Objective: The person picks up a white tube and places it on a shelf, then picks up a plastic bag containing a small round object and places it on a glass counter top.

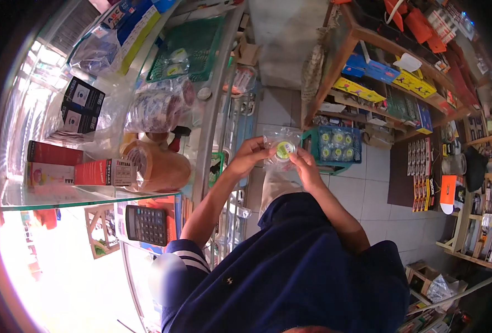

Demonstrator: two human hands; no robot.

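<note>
In front of my body, a small round item with a green-yellow label (pixel 284 150) sits in a clear plastic wrapper. My left hand (pixel 250 157) pinches the wrapper's left side. With curled fingers, my right hand (pixel 306 167) grips its right edge. Just beyond my right hand stands a blue plastic basket (pixel 346 165) with several like round packs (pixel 335 144) in it. A dark green basket (pixel 200 39) on the glass counter, far left, holds a few similar packs (pixel 178 62).
A glass counter (pixel 199 166) runs along my left, bearing brown tape rolls (pixel 160 166), red boxes (pixel 104 172) and a black box (pixel 82 105). A calculator (pixel 146 225) lies near its lower end. Wooden shelves (pixel 362 33) with boxed goods rise on the right above the tiled floor (pixel 376 194).
</note>
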